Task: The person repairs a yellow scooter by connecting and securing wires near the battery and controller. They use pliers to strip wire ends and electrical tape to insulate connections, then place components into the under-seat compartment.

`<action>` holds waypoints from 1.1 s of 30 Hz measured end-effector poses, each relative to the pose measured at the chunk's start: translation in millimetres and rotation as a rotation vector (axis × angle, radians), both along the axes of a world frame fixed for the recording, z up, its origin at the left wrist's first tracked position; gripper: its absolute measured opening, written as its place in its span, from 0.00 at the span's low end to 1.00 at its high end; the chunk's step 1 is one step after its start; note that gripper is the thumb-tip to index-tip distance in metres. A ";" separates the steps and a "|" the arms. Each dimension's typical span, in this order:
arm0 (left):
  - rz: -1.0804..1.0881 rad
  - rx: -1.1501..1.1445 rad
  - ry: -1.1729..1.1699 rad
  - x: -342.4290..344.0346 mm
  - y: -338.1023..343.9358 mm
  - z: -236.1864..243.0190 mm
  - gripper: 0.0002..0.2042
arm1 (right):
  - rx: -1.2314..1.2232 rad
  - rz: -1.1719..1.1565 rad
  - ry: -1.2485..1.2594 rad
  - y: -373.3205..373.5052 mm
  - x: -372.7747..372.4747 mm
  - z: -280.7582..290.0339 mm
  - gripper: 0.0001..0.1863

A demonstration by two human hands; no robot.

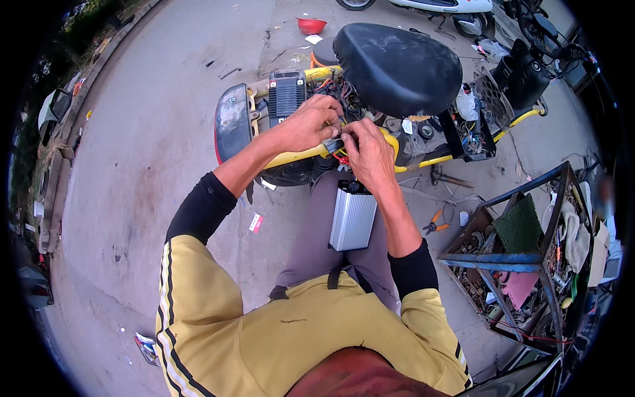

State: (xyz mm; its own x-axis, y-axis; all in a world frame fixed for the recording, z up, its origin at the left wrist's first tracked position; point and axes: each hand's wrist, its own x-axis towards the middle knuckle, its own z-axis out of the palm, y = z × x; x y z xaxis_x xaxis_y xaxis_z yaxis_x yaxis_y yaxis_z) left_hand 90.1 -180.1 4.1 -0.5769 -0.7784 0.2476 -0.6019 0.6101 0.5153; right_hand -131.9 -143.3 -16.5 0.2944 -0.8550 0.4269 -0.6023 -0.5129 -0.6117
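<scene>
My left hand [311, 124] and my right hand [370, 151] meet over the yellow frame of a partly stripped scooter. Both have closed fingers, pinching at wires [340, 157] with a small dark piece, perhaps a connector, between them; the fingertips hide its detail. Just below, a silver finned metal box [353, 221] with a black end leans on my lap, its black end toward the wires. Left of the wiring, a black finned box [286, 96] sits on the scooter's rear. The black seat [400, 69] is tipped up beyond my hands.
An open metal-framed cart [496, 261] full of tools and scrap stands at the right. Orange-handled pliers [434, 223] and a hammer [453, 178] lie on the concrete beside the scooter. Farther off are a red bowl [311, 26] and a white scooter [440, 5].
</scene>
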 end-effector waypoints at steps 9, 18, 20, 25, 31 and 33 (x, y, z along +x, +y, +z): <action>0.049 0.070 0.078 2.1 8.3 1.6 0.09 | -0.014 -0.011 0.036 -5.1 -1.0 -6.7 0.05; 0.062 -0.011 0.046 1.9 3.9 -1.7 0.06 | -0.078 0.032 0.016 -9.4 4.3 -7.9 0.07; 0.061 -0.008 0.052 1.5 4.2 -1.3 0.05 | -0.087 0.022 0.021 -11.6 5.8 -9.0 0.07; 0.015 0.017 0.051 5.3 1.6 1.3 0.05 | -0.035 0.056 -0.124 -18.9 9.1 -17.1 0.06; -0.008 0.045 -0.015 3.6 -2.3 8.7 0.05 | 0.003 0.115 -0.223 -22.8 8.7 -18.1 0.06; -0.011 0.051 -0.035 3.7 -2.1 10.8 0.05 | 0.026 0.133 -0.225 -22.1 7.7 -15.4 0.06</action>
State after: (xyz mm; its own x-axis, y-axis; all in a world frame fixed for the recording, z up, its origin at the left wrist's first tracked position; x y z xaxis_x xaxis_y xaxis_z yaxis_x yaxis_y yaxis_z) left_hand 93.9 -182.2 15.0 -0.5933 -0.7829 0.1873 -0.6131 0.5903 0.5251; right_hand -124.3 -165.3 -31.9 0.3053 -0.8266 0.4729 -0.3777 -0.5609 -0.7367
